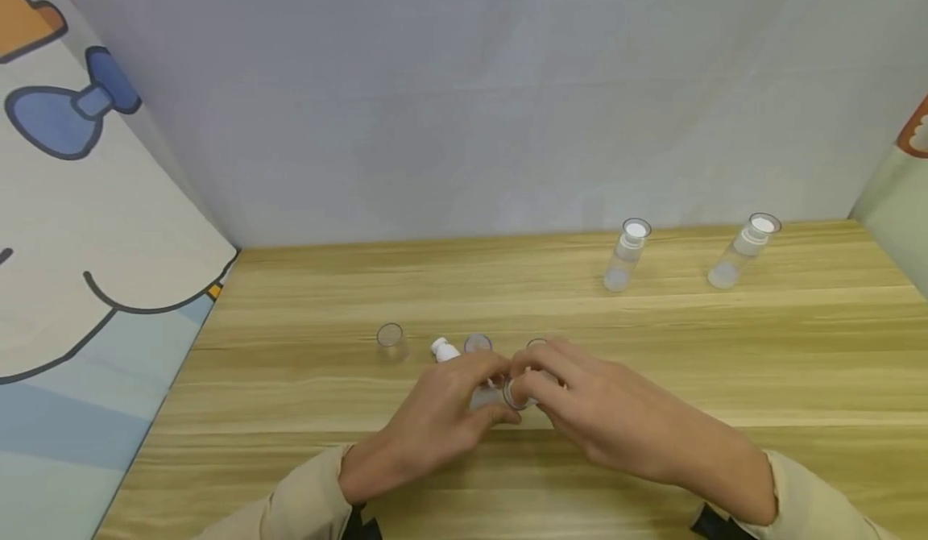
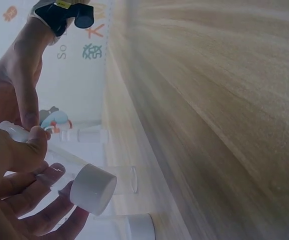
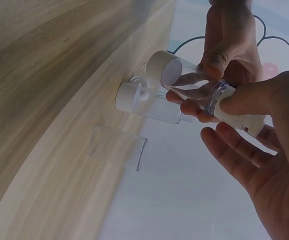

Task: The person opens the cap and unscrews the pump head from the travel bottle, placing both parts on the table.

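Observation:
My left hand [image 1: 442, 411] grips a clear pump bottle [image 3: 192, 82] with a white base [image 2: 93, 190], tilted above the table. At its neck my right hand [image 1: 602, 411] pinches the white pump head [image 3: 239, 112] between thumb and fingers. In the right wrist view the pump head sits against the bottle's clear threaded collar. Just beyond the hands stands another clear bottle [image 3: 157, 108] without a pump, and a loose white pump [image 1: 445, 351] lies beside it. A clear cap [image 1: 537, 343] stands behind my right hand, partly hidden by it.
Another clear cap [image 1: 391, 342] stands to the left on the wooden table [image 1: 304, 395]. Two capped pump bottles, one nearer the middle [image 1: 625, 258] and one farther right [image 1: 741, 254], stand near the table's back edge. A pale cloth wall [image 1: 435, 121] rises behind.

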`<state>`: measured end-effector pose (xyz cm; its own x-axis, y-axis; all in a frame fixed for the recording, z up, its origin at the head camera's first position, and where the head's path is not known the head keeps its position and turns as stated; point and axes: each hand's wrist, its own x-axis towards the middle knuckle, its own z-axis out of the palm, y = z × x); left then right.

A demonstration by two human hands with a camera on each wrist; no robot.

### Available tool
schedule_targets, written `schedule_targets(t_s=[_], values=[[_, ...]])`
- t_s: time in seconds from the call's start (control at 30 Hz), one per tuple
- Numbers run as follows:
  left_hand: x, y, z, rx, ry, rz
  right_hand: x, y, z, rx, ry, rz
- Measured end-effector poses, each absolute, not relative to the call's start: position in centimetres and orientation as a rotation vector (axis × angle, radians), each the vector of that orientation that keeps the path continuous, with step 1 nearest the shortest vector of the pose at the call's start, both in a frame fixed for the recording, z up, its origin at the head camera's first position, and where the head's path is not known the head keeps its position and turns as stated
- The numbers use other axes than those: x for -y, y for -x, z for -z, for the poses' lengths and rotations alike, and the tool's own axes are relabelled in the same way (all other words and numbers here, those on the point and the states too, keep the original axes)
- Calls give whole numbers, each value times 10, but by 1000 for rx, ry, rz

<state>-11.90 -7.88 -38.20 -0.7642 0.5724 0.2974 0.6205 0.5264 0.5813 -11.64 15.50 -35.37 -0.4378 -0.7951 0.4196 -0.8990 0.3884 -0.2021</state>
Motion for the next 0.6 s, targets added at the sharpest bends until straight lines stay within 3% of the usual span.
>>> schedule_targets(t_s=[0.2, 0.6], values=[[79, 120, 383, 2677, 1025, 1105, -157, 114, 351, 2389, -1413, -597], [78, 121, 385, 2510, 1070, 982, -155, 110, 354, 2600, -995, -715]])
